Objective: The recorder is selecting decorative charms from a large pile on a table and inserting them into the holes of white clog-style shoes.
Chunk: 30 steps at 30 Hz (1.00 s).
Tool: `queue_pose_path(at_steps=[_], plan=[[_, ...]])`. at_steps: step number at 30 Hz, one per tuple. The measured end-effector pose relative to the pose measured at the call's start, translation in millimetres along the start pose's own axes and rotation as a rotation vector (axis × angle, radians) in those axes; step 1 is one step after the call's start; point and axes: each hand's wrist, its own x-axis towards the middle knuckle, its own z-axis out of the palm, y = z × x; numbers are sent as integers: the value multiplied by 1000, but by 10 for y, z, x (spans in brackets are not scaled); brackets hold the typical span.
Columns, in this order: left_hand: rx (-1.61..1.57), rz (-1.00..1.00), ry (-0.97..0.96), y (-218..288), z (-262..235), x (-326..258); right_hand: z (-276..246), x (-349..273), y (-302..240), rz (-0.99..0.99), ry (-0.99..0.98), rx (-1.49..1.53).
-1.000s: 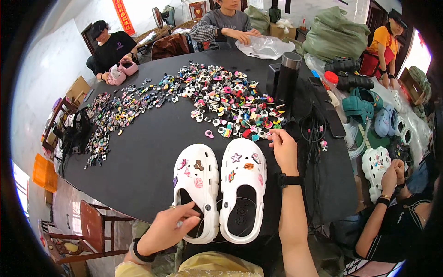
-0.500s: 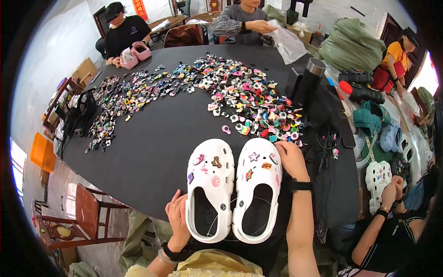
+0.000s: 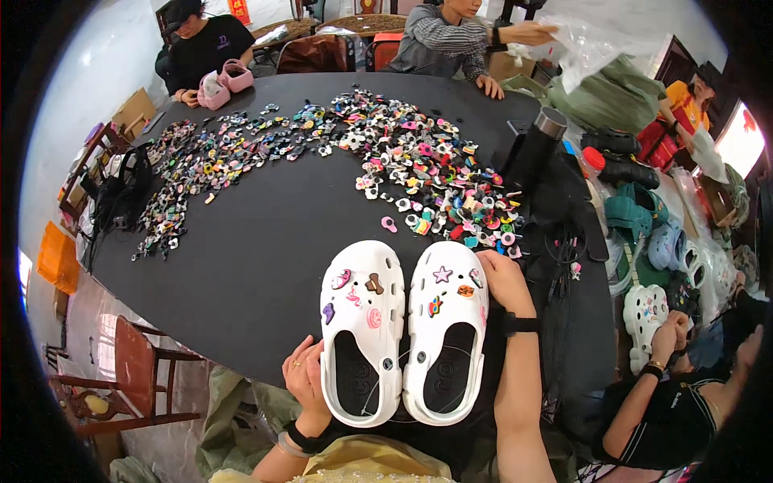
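A pair of white clogs sits side by side in front of me, toes pointing away, with a thin clear loop running between their heels. The left clog (image 3: 386,278) carries pink, brown and purple charms; the right clog (image 3: 431,270) has a star, a burger-like charm and others. My left hand (image 3: 307,372) is against the outer side of the left clog near its heel, fingers bent and partly hidden by it. My right hand (image 3: 505,282) grips the outer side of the right clog near the toe; its fingertips are partly hidden.
Many small colourful shoe charms (image 3: 419,161) spread in an arc over the black table (image 3: 274,266). A black tumbler (image 3: 531,153) stands at the right. Across sit people, one by pink clogs (image 3: 214,91), another with a clear plastic bag (image 3: 592,48). More clogs (image 3: 636,211) lie at right.
The person across has swung the plastic bag up and to the right. The view has shifted slightly; my hands and the clogs stay together almost unchanged.
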Motion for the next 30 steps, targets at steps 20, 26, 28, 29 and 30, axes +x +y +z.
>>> queue_pose_path(at_steps=[20, 26, 28, 29, 30], plan=[[11, -12, -227, 166, 8, 2, -485, -1393, -1270, -169, -584, -476], [65, 34, -189, 54, 9, -45, -65, -1454, -1498, -61, -660, -244], [54, 35, -185, 82, 12, -37, 9, -1471, -1481, 42, -609, -211], [3, 18, -178, 130, 29, -22, 52, -1448, -1435, 146, -591, -167], [-48, 1, -171, 191, 41, -4, 98, -1384, -1405, 179, -525, -113]])
